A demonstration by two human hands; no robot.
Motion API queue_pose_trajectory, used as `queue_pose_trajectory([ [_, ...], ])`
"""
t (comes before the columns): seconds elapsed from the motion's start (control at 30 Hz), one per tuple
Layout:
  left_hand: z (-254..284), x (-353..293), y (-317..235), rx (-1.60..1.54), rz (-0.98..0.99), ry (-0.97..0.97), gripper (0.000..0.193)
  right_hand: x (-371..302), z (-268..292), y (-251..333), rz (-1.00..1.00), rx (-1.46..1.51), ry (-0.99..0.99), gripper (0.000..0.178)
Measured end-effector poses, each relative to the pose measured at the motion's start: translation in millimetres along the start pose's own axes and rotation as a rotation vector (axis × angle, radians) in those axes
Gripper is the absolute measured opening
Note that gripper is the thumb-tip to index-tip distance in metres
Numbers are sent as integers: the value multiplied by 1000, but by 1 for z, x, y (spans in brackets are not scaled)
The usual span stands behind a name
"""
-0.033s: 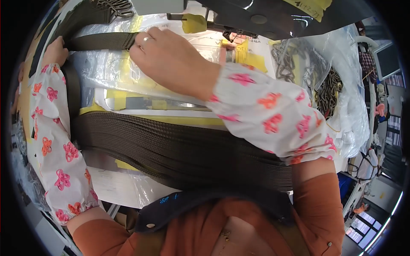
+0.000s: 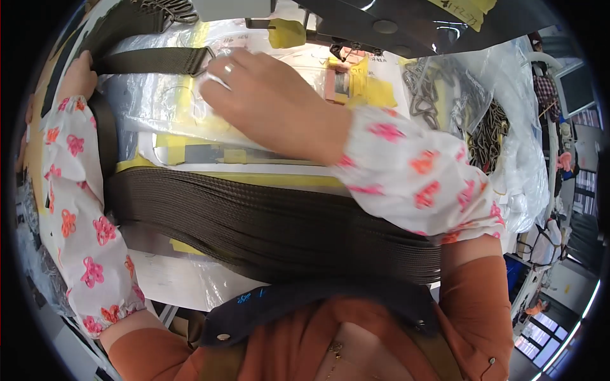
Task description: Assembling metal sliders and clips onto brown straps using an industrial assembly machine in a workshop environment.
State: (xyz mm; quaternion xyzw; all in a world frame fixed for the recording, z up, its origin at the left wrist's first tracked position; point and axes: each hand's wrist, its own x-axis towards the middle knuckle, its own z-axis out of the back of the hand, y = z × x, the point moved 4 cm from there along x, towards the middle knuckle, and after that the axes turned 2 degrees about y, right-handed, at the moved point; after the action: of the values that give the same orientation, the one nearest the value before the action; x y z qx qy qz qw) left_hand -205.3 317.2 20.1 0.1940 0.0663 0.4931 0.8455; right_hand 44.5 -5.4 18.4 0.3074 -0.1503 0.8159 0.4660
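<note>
My left hand point(image 2: 79, 76) is closed round a dark olive webbing strap point(image 2: 143, 61) at the far left. The strap runs rightward from it to a folded end carrying a metal ring point(image 2: 210, 58). Right beside that ring is my right hand point(image 2: 257, 101), knuckles up and fingers curled; the fingertips are partly hidden, so what they pinch cannot be made out. A thick bundle of the same webbing point(image 2: 254, 219) lies across the table in front of me. More webbing point(image 2: 127, 28), with several metal rings point(image 2: 171, 9) on it, hangs at the far left.
A dark sewing-machine-like body point(image 2: 394, 28) overhangs the back. Yellow tape point(image 2: 380, 92) and a small metal block point(image 2: 337, 84) sit below it. Metal rings point(image 2: 424, 92) and clear plastic bags point(image 2: 521, 190) occupy the right side. Plastic-covered papers point(image 2: 190, 108) lie under my hands.
My right hand has shifted right and slightly down, off the strap's folded end, uncovering the metal ring. My left hand has moved only slightly.
</note>
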Motion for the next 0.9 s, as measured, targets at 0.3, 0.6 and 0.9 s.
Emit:
queue_pose_trajectory([
  [0.3, 167, -188, -266, -991, -1053, 309, 7, -117, 95, 6, -625, 822, 893, 24],
  [0.6, 150, -142, -234, -616, -589, 267, 21, -131, 103, -9, -707, 1029, 661, 27],
  [0.9, 192, -186, -335, -909, -1308, 320, 25, -115, 118, 9, -464, 750, 458, 25],
])
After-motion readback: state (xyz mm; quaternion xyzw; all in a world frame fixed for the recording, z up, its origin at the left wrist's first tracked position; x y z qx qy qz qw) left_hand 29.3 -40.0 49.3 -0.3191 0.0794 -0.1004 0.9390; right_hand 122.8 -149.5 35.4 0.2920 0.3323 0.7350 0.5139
